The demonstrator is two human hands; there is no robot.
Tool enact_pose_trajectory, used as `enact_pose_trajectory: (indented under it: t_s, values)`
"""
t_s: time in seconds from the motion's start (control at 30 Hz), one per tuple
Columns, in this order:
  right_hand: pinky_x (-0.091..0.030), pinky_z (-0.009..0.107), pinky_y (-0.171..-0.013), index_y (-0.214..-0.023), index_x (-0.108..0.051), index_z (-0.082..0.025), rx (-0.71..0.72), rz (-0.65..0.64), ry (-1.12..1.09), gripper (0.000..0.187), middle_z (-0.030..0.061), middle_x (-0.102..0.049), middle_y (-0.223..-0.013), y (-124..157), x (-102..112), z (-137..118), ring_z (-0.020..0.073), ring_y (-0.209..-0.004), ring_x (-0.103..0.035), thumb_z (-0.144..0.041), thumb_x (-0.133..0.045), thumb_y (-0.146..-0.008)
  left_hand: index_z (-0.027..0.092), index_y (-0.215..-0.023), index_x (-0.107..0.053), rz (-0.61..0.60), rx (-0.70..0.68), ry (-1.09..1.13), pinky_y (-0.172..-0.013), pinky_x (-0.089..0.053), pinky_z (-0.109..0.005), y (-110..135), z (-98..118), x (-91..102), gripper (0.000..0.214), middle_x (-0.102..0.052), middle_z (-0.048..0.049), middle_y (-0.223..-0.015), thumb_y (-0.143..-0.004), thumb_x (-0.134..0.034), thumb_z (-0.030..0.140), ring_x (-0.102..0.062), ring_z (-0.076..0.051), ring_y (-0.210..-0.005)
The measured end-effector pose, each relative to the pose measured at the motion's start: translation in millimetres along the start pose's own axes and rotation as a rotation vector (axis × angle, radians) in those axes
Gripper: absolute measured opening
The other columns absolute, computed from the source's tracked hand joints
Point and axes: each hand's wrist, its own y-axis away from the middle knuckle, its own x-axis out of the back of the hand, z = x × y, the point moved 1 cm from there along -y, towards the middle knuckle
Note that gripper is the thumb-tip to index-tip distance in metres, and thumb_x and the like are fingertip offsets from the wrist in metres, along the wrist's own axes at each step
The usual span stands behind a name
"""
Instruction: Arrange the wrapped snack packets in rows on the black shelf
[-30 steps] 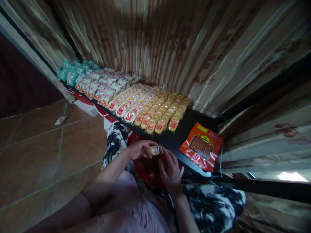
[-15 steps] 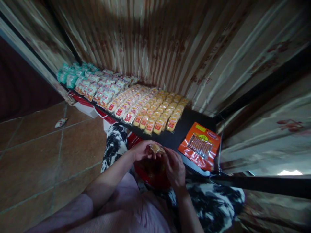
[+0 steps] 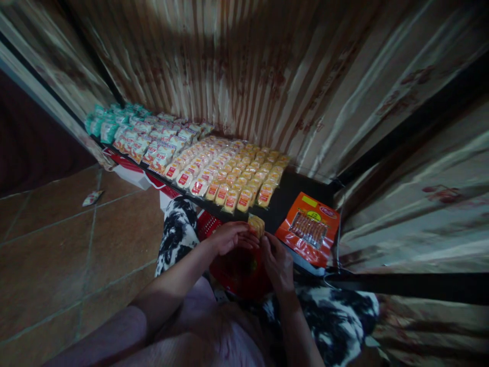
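Both of my hands meet over my lap, just in front of a black shelf (image 3: 294, 186). My left hand (image 3: 229, 237) and my right hand (image 3: 277, 260) both pinch a small wrapped snack packet (image 3: 256, 224), yellowish and held upright at the shelf's near edge. Under my hands sits a red basket (image 3: 239, 267). On the shelf, rows of small snack packets (image 3: 229, 173) with red and yellow labels lie side by side.
An orange pack of sausages (image 3: 307, 229) lies on the shelf right of my hands. Green and white packets (image 3: 114, 125) fill the shelf's far left. Striped curtains (image 3: 267, 76) hang behind. Brown floor tiles (image 3: 57, 239) spread to the left, with a stray wrapper (image 3: 91, 198).
The packet turned from lying flat between my hands to standing upright, and moved a little up toward the shelf edge. The view shifted slightly.
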Motion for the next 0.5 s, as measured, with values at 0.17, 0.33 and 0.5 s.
enact_pose_trajectory:
  t_s: [0.17, 0.33, 0.5]
  values:
    - [-0.048, 0.035, -0.073, -0.103, -0.064, -0.014, 0.004, -0.012, 0.018, 0.047, 0.0126, -0.07, -0.096, -2, 3, -1, 0.024, -0.085, -0.064, -0.047, -0.037, -0.084, 0.008, -0.092, -0.058, 0.09, 0.008, -0.108, -0.047, -0.046, -0.02, -3, -1, -3.5, 0.02, -0.069, -0.008, -0.066, -0.085, -0.047, 0.024, -0.067, -0.016, -0.057]
    - [-0.047, 0.035, -0.074, -0.105, -0.064, -0.016, -0.011, -0.005, 0.011, 0.047, 0.0116, -0.069, -0.096, -1, 2, 2, 0.0236, -0.084, -0.064, -0.048, -0.036, -0.084, 0.01, -0.091, -0.058, 0.147, 0.039, -0.184, -0.043, -0.043, -0.018, -2, 0, -7.3, 0.021, -0.067, -0.0048, -0.061, -0.085, -0.048, 0.027, -0.064, -0.014, -0.051]
    - [-0.048, 0.036, -0.073, -0.101, -0.065, -0.017, -0.013, 0.013, -0.009, 0.047, 0.0118, -0.069, -0.093, 0, 4, 0, 0.0241, -0.083, -0.064, -0.051, -0.039, -0.083, 0.012, -0.091, -0.056, 0.177, 0.021, -0.225, -0.041, -0.041, -0.018, -3, 0, -11.2, 0.021, -0.066, -0.0033, -0.06, -0.085, -0.05, 0.031, -0.063, -0.013, -0.049]
